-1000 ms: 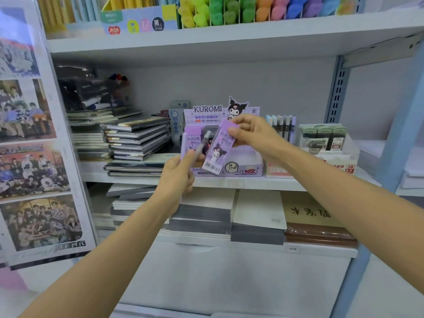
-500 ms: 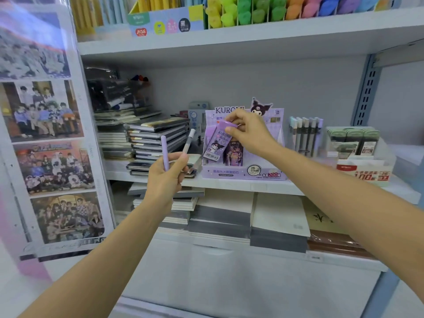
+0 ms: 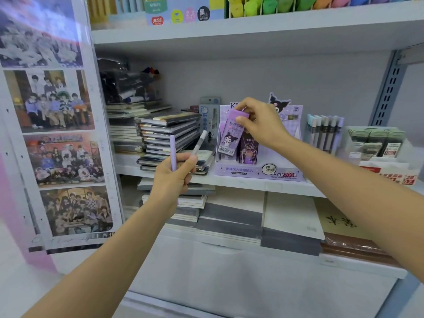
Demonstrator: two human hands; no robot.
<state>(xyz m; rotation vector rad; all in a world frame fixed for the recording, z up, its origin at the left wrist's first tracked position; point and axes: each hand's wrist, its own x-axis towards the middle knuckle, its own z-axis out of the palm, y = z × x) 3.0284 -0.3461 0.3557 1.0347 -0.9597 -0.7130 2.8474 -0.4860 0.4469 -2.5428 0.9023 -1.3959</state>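
Note:
My right hand point(image 3: 261, 121) pinches the top of a purple Kuromi lead case point(image 3: 231, 136), which stands almost upright in the left slot of the purple Kuromi display box point(image 3: 259, 174) on the middle shelf. A darker purple case point(image 3: 249, 148) stands beside it in the box. My left hand point(image 3: 172, 177), in front of the shelf and left of the box, grips two pens: a lilac pen point(image 3: 172, 152) pointing up and a grey-and-white pen point(image 3: 199, 143) leaning to the right.
Stacked notebooks point(image 3: 169, 131) lie left of the box. A row of pens point(image 3: 323, 131) and green packets point(image 3: 376, 141) stand to its right. More notebooks and paper pads point(image 3: 231, 216) fill the shelf below. A photo poster point(image 3: 52, 125) hangs at left. Coloured highlighters point(image 3: 275, 4) line the top shelf.
My right hand carried the purple case from in front of the box back into its left slot and stood it more upright. My left hand drew away leftwards with the pens.

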